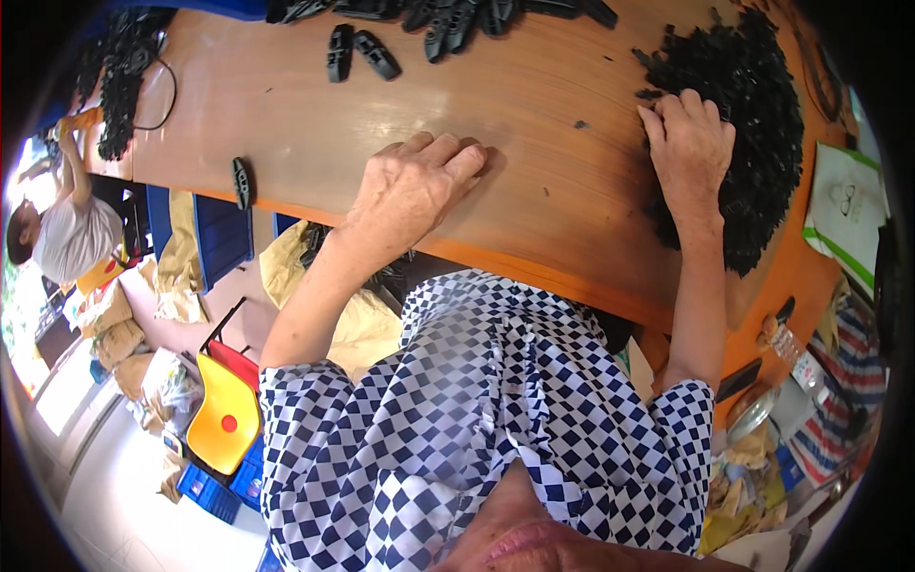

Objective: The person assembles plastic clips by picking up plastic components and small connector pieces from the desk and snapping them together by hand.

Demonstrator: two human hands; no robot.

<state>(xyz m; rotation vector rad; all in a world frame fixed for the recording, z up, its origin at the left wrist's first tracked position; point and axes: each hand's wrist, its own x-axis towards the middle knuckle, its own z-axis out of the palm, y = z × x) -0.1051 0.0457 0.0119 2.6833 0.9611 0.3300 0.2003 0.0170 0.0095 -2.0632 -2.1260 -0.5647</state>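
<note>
Curling left hand [410, 186] loosely on tabletop [553, 181] near its front edge; cannot tell whether holding any part. Laying right hand [694, 145], fingers bent, over heap of small black parts [762, 143] by the right edge, blocking some from view; cannot tell if pinching. Seeing also black oblong pieces [438, 40] toward the far edge, one black clip [242, 183] at the front edge, and dark bundle [122, 95] farther left.

You have two bare hands [415, 186], one wooden table [534, 124], one right-hand heap of small black pieces [762, 181], three oval black parts [377, 54] outside the piles, two yellow chairs [214, 434], one co-worker [76, 238].
</note>
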